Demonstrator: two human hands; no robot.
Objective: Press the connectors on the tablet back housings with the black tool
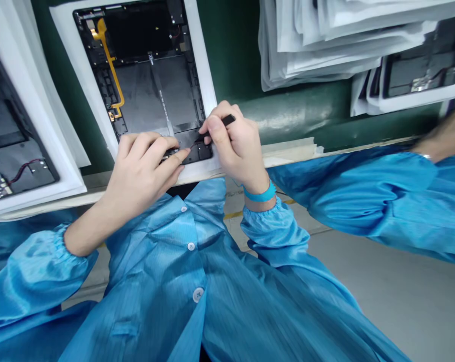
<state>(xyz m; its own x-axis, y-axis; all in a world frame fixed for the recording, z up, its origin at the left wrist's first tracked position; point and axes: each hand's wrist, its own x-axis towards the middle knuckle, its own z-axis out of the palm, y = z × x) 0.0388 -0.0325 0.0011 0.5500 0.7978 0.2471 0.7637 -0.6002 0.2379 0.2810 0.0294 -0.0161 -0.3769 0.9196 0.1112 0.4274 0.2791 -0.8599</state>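
"So, where's the opened tablet [137,88]?"
"On a white sheet [80,55], on the bench [235,60]."
"Grip?"
"Right hand [238,143]: fingers clamped on a slender black tool [228,119]. Left hand [142,161] over the tablet; grip, I can't tell."

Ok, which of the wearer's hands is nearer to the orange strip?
Left. The left hand is just below the orange strip; the right hand is farther off, at the lower right corner of the middle device.

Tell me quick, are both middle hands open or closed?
Left hand: over a flat black rectangular device; its grip can't be told.
Right hand: closed, holding a thin black stick-shaped tool.
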